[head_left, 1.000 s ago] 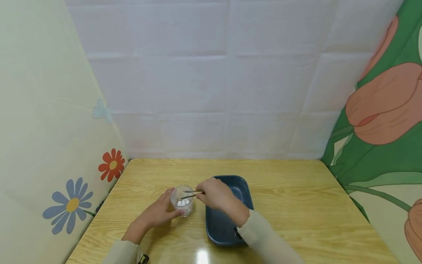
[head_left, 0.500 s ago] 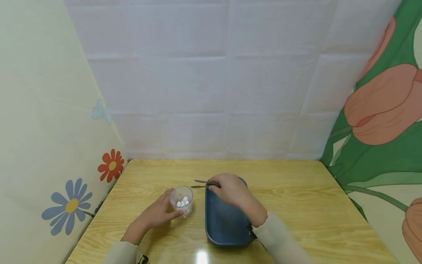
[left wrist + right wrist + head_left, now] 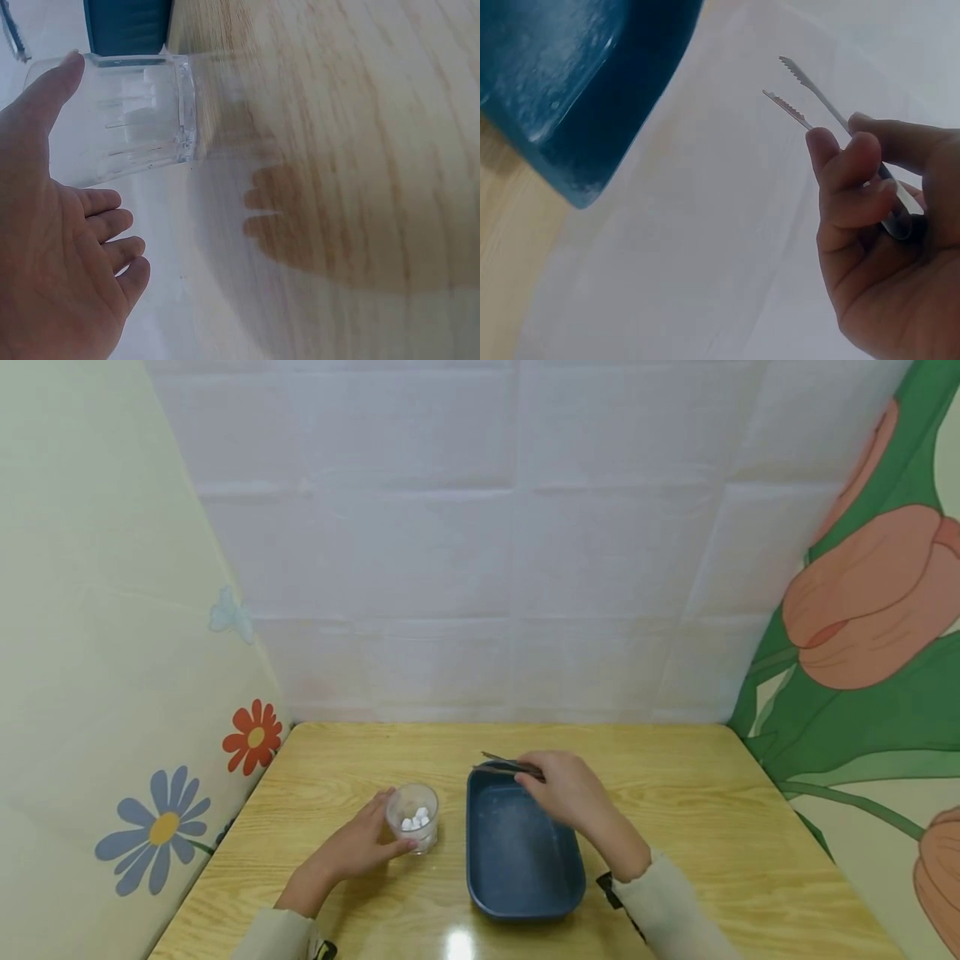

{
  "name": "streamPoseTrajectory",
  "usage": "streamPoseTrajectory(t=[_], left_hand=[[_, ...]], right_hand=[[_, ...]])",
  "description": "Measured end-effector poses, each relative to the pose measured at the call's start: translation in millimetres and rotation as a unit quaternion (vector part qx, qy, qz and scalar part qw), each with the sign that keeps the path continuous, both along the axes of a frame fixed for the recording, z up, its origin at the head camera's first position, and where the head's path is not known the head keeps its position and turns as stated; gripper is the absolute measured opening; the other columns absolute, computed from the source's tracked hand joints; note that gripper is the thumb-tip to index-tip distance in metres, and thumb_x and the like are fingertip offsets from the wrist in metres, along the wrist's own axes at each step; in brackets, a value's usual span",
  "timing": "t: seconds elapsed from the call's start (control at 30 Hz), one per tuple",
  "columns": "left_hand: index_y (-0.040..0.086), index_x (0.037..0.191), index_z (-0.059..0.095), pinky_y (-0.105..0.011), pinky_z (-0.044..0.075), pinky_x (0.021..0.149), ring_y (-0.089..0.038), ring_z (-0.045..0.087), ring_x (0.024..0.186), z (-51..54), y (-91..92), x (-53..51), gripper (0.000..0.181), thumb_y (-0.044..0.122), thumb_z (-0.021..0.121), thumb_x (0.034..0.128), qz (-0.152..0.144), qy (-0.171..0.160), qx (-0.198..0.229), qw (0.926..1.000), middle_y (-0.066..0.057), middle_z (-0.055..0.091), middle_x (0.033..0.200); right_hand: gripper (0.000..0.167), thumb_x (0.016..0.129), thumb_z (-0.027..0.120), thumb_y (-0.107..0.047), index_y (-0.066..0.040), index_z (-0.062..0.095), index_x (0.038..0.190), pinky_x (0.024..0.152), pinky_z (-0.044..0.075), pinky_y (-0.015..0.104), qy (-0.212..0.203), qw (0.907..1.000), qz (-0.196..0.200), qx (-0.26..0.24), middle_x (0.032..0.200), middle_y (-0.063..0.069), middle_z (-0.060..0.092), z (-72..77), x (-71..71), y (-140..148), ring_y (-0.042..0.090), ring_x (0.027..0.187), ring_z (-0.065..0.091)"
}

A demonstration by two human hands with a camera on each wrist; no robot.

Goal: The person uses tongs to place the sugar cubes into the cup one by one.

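A clear glass (image 3: pixel 411 795) with several small white cubes (image 3: pixel 417 819) in its bottom stands upright on the table. My left hand (image 3: pixel 362 845) holds it from the left, thumb in front and fingertips behind; the left wrist view shows the thumb on the glass wall (image 3: pixel 105 142). Small metal tongs (image 3: pixel 504 766) with toothed tips are gripped in my right hand (image 3: pixel 576 792), above the far end of a dark blue tray (image 3: pixel 525 906). In the right wrist view the tongs' tips (image 3: pixel 795 71) stand apart with nothing between them.
The blue tray lies right of the glass, a narrow strip of table between them. White cloth (image 3: pixel 480 568) hangs behind the wooden table (image 3: pixel 675 827), with a flowered cloth (image 3: pixel 165 710) on the left and a tulip-patterned one (image 3: pixel 862 652) on the right.
My right hand has carried the tongs out of the glass, rightward and away to the tray's far end. The left hand and glass have stayed in place.
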State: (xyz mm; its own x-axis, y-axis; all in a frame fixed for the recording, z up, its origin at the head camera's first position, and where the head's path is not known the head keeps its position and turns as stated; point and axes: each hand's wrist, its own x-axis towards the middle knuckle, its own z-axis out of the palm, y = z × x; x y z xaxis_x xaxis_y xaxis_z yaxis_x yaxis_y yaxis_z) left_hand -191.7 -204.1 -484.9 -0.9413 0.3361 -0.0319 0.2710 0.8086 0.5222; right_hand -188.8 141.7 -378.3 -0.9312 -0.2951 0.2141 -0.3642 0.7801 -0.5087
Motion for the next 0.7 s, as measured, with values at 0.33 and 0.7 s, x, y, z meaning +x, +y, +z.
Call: streamPoseTrajectory(t=[0.33, 0.7], left_hand=[[0.002, 0.160, 0.025, -0.062, 0.028, 0.117, -0.041, 0.020, 0.152, -1.2, -0.3, 0.3, 0.103, 0.065, 0.066, 0.0887, 0.008, -0.002, -0.012, 0.9999, -0.021, 0.024, 0.165], [-0.001, 0.159, 0.025, -0.063, 0.027, 0.117, -0.043, 0.021, 0.152, 0.9, -0.2, 0.5, 0.104, 0.065, 0.065, 0.0892, 0.005, 0.002, -0.012, 0.9999, -0.022, 0.024, 0.165]], right_hand=[[0.026, 0.098, 0.068, -0.019, -0.007, 0.072, 0.120, 0.076, 0.059, 0.040, 0.014, 0.9996, -0.026, -0.004, 0.107, 0.008, 0.075, -10.2, -3.3, 39, 0.021, 0.090, 0.071], [0.028, 0.099, 0.067, -0.019, -0.002, 0.070, 0.120, 0.073, 0.057, 0.045, 0.021, 0.9976, -0.066, 0.007, 0.106, 0.014, 0.074, -31.1, -1.9, 85, 0.024, 0.085, 0.069]])
